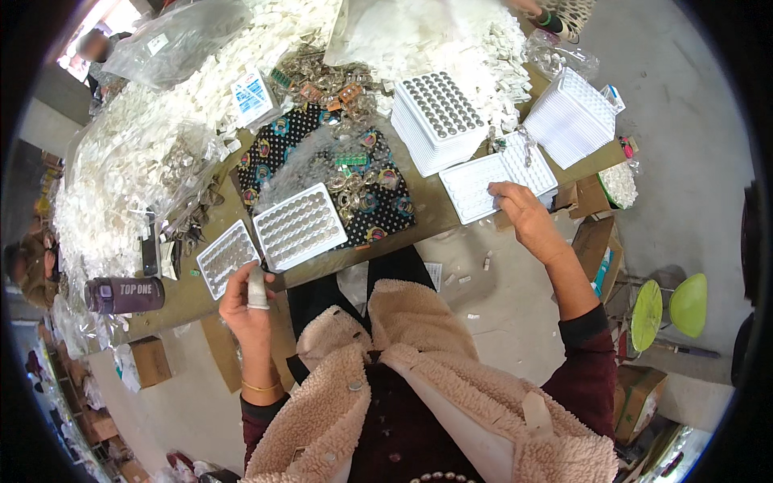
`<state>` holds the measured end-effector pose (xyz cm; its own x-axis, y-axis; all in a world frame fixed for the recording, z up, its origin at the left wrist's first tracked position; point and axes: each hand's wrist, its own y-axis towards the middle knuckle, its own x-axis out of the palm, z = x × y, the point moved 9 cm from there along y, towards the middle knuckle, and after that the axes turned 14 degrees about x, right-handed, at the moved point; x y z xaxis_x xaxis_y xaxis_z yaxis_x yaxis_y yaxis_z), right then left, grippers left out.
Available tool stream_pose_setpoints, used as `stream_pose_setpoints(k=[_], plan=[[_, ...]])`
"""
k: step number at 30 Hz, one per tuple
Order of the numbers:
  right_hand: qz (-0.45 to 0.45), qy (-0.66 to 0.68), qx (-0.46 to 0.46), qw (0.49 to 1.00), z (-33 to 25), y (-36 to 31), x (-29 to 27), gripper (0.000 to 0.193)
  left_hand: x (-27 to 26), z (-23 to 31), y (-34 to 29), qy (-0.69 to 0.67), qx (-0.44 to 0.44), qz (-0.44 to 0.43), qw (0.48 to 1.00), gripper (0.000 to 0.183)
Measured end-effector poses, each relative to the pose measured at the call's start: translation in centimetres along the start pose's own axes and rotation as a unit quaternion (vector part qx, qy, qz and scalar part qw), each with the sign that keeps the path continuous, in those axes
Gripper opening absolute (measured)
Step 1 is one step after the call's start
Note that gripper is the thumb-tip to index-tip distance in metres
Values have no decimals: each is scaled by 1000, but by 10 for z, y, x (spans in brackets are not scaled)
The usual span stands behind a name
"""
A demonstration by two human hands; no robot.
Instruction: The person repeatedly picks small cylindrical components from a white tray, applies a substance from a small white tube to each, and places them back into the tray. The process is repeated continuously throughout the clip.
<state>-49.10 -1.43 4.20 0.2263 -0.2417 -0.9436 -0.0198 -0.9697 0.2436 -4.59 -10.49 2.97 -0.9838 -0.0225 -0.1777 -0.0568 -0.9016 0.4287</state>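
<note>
- Left tray (228,258) and middle tray (302,229), both white, show rows of round greyish shapes. The middle tray overlaps the near left corner of the black patterned cloth (396,203); the left tray sits just left of that corner, both on our table (428,208).
- Our left hand (245,299) is at the left tray's near right corner, left of the cloth. Its thumb and fingers are drawn near each other, one wearing a white cover (257,291); we cannot tell if they pinch the tray.
- Our right hand (525,219) reaches over the right tray (473,189), which lies to the right of the cloth. The fingertips are bent down at its surface; we cannot tell whether they are clamped on anything.
- Another white tray (527,161) adjoins the right tray on the side away from the cloth.
- Right of the cloth's far corner, we see a tall stack (439,125) whose top tray has dark round pieces; farther right is a second stack (572,117).
- Lying on the cloth is a clear bag (294,179); beyond it are metal parts (312,68) and a pile (294,24) of small white pieces.
- Well left of the cloth lies our dark bottle (125,295).
</note>
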Motion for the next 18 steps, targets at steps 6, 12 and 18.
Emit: stream_pose_setpoints(k=[6,12,18], plan=[[9,-22,9,1000,-9,6,-3,11,-62,-14,8,78,38,68,994,22],[72,-82,2,994,-51,30,-14,11,-127,-19,23,308,67,90,945,18],[110,46,-75,990,-165,54,-22,19,-163,-44,9,330,-25,135,934,12]])
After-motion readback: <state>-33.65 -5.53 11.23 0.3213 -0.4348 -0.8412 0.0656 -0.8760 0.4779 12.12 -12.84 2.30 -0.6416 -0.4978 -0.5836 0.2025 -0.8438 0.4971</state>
